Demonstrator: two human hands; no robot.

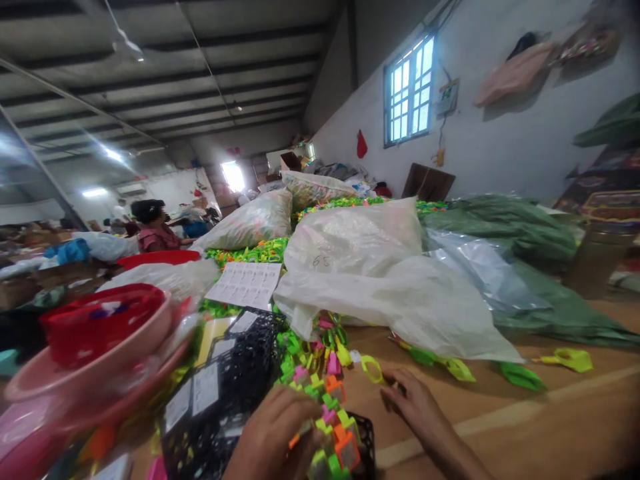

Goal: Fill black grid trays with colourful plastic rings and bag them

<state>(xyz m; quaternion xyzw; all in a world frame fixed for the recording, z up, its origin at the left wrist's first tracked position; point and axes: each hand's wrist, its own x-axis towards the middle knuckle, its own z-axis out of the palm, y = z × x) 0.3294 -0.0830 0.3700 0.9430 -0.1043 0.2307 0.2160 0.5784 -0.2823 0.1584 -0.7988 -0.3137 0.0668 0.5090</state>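
Note:
My left hand (280, 430) curls over a black perforated basket (367, 440) with bright plastic pieces (345, 443) in green, yellow, orange and pink. A bit of orange shows by its bent fingers, but most of what they grip is hidden. On the right, my right hand (413, 403) reaches in low over the table, thumb and forefinger at the edge of a yellow ring-shaped plastic piece (371, 369). Behind both hands lies a loose heap of similar pieces (300, 353), spilling from under a large white sack (350, 247).
Black baskets with white labels (220, 387) stand at the left. Beyond them are a pink basin (150, 333) and a red basket (100, 327). A printed sheet (245, 283) lies on the heap. Green sheeting (505, 227) covers the right side. A co-worker (155, 227) sits farther back.

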